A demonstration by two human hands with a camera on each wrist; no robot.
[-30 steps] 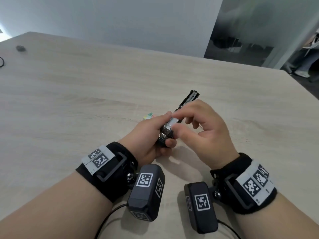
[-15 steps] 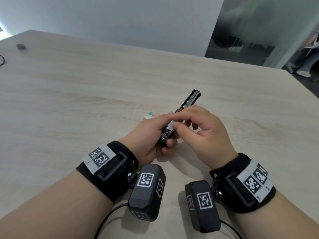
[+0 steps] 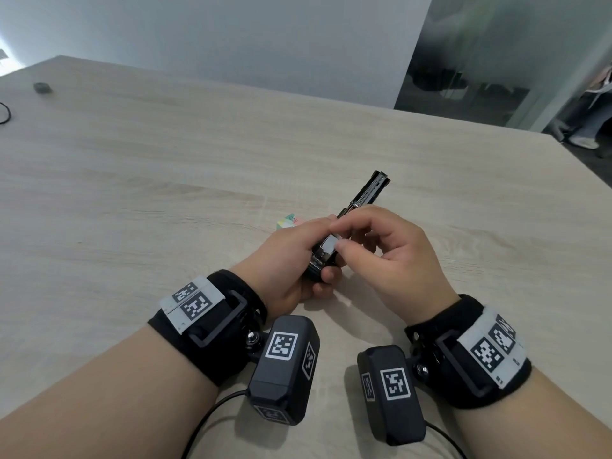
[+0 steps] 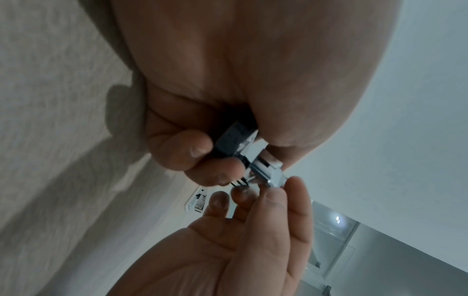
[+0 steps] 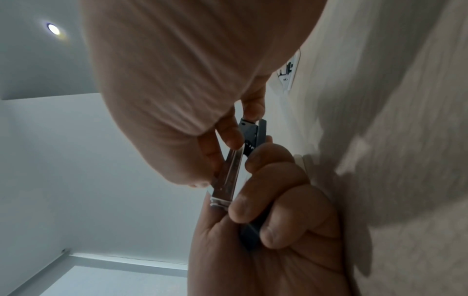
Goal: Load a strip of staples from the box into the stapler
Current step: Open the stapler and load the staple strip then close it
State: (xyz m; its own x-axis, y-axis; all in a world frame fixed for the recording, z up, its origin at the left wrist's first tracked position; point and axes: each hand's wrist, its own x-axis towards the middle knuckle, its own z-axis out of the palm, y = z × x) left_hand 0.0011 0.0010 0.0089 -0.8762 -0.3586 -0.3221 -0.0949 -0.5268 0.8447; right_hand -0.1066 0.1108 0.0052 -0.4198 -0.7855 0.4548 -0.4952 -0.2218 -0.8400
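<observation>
A black stapler (image 3: pixel 364 193) lies open in my hands, its front end pointing away to the upper right. My left hand (image 3: pixel 308 260) grips its rear end, fingers curled round the black body (image 5: pixel 253 230). My right hand (image 3: pixel 337 237) pinches a silvery staple strip (image 3: pixel 329 244) between index finger and thumb, against the stapler's metal channel (image 5: pixel 228 174). The small colourful staple box (image 3: pixel 287 221) lies on the table just beyond my left hand, partly hidden by it. The box also shows in the left wrist view (image 4: pixel 198 200).
The light wooden table (image 3: pixel 165 193) spreads wide on all sides. A small dark object (image 3: pixel 42 87) and a black cable (image 3: pixel 5 114) lie at the far left corner. The table's right edge (image 3: pixel 583 167) borders a glass wall.
Both hands and the stapler have shifted slightly to the right. The right index finger and thumb have stayed on the strip at the stapler's rear half.
</observation>
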